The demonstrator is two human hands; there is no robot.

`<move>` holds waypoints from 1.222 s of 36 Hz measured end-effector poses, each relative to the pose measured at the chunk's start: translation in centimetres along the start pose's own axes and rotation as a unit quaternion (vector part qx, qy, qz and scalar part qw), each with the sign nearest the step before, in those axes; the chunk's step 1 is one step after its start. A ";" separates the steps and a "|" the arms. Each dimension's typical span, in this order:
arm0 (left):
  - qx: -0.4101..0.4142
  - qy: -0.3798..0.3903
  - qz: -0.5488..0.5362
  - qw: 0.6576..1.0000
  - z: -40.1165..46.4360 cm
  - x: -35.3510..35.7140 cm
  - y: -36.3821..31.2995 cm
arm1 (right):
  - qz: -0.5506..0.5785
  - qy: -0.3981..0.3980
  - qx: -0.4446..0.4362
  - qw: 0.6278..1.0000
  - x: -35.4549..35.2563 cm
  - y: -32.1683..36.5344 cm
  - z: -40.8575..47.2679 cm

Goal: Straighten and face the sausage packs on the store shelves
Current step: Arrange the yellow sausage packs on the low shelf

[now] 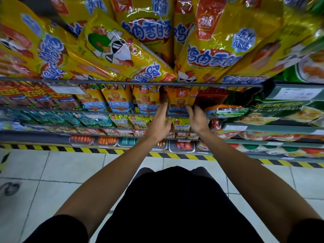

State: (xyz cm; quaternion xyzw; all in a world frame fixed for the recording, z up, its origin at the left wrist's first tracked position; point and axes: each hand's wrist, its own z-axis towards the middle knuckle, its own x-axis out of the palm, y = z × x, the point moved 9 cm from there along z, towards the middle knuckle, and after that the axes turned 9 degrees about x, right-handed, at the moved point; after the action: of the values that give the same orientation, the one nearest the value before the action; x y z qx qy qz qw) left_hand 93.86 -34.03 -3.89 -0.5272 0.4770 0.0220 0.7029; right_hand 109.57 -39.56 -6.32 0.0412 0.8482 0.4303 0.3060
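Observation:
An orange sausage pack (180,99) with a lion picture stands on the second shelf, at the right end of a row of like packs (119,100). My left hand (160,122) reaches up along the pack's left side, fingers straight, their tips in shadow under the rail. My right hand (197,118) touches the pack's lower right corner with its fingers bent against it. Whether either hand pinches the pack is hard to tell. Large yellow sausage packs (126,50) lean forward on the top shelf above.
A grey wire rail (105,82) fronts the top shelf. Green packs (273,111) lie on the shelves to the right. Lower shelves hold small sausage packs and trays (107,141). Black and yellow tape (87,149) edges the shelf base above the white tiled floor.

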 end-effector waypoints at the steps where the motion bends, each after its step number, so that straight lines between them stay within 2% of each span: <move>1: -0.004 0.015 0.002 1.000 0.0 0.1 0.0 | -0.008 0.003 0.001 1.000 0.1 0.0 0.0; 8: -0.044 0.041 -0.011 0.998 -0.2 -0.3 0.4 | -0.031 0.032 -0.032 0.999 -1.1 -0.2 -1.7; 12: -0.033 0.046 -0.018 0.998 -1.1 0.3 0.5 | -0.043 0.055 -0.069 0.995 -2.8 -1.7 -4.1; 16: 0.027 0.072 -0.025 0.997 -1.0 2.0 -2.5 | -0.050 0.053 -0.034 0.997 -5.7 -4.9 -5.3; 19: 0.062 0.098 -0.043 0.992 0.0 4.1 -5.6 | -0.002 0.021 0.010 1.000 -8.6 -6.9 -5.2; 22: 0.069 0.104 -0.053 0.991 1.4 5.9 -8.6 | 0.028 0.006 0.066 0.997 -11.1 -8.2 -4.8; 26: 0.050 0.105 -0.053 0.992 3.3 7.9 -10.9 | 0.021 -0.006 0.060 0.998 -13.1 -8.6 -3.8; 33: 0.026 0.042 -0.058 0.997 5.2 8.1 -12.4 | 0.082 0.009 0.022 0.996 -14.1 -7.7 -3.0; 39: 0.010 -0.013 -0.160 0.987 3.2 5.2 -11.4 | 0.097 0.021 -0.033 0.994 -14.8 -8.2 -3.7; 44: -0.010 -0.035 -0.262 0.964 1.4 1.6 -11.1 | 0.107 0.056 -0.030 0.992 -13.9 -8.9 -3.6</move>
State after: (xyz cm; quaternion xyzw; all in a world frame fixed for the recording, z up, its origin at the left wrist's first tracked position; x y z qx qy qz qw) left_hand 101.54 -38.57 2.99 -0.6397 0.2969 -0.1396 0.6951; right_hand 120.57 -52.37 -4.72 0.0986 0.8411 0.4879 0.2116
